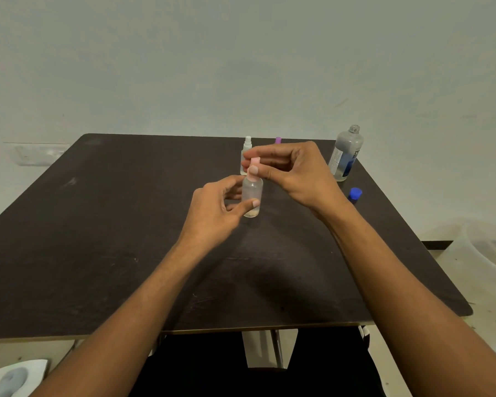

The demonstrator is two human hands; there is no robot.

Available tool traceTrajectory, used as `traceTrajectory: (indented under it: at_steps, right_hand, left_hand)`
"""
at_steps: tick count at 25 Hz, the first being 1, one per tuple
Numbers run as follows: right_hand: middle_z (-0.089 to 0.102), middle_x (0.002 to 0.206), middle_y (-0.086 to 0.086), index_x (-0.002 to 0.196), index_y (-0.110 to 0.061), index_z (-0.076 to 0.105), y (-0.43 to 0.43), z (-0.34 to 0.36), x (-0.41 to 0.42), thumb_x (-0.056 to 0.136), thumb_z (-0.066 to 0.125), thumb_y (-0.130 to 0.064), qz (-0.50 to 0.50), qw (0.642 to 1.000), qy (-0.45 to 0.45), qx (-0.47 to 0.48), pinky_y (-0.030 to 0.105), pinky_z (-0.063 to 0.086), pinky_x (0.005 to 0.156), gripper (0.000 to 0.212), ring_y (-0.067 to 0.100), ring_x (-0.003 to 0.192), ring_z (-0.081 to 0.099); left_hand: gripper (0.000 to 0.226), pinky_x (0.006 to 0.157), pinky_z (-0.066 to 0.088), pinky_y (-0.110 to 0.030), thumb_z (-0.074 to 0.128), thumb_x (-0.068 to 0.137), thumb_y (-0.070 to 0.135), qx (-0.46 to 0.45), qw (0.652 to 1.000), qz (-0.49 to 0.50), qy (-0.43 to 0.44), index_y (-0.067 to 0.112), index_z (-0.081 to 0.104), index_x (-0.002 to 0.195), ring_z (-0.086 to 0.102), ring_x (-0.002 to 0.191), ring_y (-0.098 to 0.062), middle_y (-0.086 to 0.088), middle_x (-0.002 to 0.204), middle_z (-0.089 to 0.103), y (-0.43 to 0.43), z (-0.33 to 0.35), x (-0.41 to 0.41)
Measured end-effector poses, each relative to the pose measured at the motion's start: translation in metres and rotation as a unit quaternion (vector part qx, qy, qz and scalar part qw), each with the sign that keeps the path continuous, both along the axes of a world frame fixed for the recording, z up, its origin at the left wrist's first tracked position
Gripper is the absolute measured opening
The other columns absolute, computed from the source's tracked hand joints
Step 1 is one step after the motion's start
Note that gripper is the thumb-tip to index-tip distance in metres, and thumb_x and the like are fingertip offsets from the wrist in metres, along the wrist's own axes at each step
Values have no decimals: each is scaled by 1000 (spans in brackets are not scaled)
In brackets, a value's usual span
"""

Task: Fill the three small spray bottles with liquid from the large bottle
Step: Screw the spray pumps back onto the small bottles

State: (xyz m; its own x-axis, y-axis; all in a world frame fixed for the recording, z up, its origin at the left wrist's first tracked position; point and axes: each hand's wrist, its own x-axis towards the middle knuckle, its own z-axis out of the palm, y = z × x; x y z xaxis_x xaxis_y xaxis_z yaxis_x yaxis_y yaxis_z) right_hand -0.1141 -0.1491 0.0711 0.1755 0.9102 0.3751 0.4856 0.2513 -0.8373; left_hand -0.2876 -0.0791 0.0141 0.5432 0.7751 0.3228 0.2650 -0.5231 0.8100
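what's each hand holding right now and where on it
Both hold one small spray bottle: the left hand grips its clear body, and the right hand pinches its pink spray top with its fingers.

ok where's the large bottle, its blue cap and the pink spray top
large bottle (346, 151): head view, on the clear body above the label
blue cap (355, 193): head view, on its top, lying on the table
pink spray top (253, 167): head view, on its stem between the fingertips
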Motion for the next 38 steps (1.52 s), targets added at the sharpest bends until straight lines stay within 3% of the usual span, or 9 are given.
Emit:
traceTrajectory:
  at_steps: [5,9,16,23,27,31,38]
  right_hand:
    - [80,114,2,124,-10,76,0,-10,-5,94,77,-13,-13,1000,5,-3,33,59,101,30,8,109,76]
    - [80,115,2,125,-11,75,4,-15,-8,95,76,-13,-8,1000,7,-10,36,59,102,30,8,110,75]
    - [79,116,0,126,-10,75,24,-22,-16,96,75,-12,-3,1000,-12,-5,26,58,100,30,4,110,74]
    - [80,116,2,124,-8,76,72,-14,-13,96,76,-13,-11,999,-31,7,30,59,100,29,6,110,75]
    - [80,114,1,123,-9,77,105,-11,-6,95,77,-14,-40,997,-59,4,19,58,94,28,2,105,75]
    - [80,112,1,121,-10,78,138,-18,0,95,77,-13,-60,995,-74,-4,25,59,99,27,3,103,76]
    - [77,124,-1,130,-15,74,180,-28,4,105,53,-8,-81,992,-73,-66,31,54,109,33,8,118,70]
  left_hand:
    - [50,75,42,7,81,87,29,-2,1000,0,14,25,66,134,59,89,19,21,108,66,0,-4,-5]
    - [50,76,42,7,82,87,28,-7,1000,4,18,25,66,134,58,87,23,22,107,65,3,-9,-9]
    - [49,76,43,6,82,86,28,-15,999,20,25,25,67,133,61,93,17,15,114,71,24,-13,-17]
    - [45,90,53,-14,84,86,27,-27,999,40,11,22,69,128,70,101,2,9,112,75,65,-3,-10]
    - [46,95,57,-23,85,86,27,-30,998,50,4,20,68,127,71,102,-1,6,114,76,95,-3,1]
    - [48,99,58,-31,84,86,25,-40,998,55,8,16,67,130,72,105,-8,1,118,76,124,-9,13]
    - [48,103,57,-40,82,89,20,-61,996,71,9,14,66,133,72,107,-12,-1,121,75,163,-24,32]
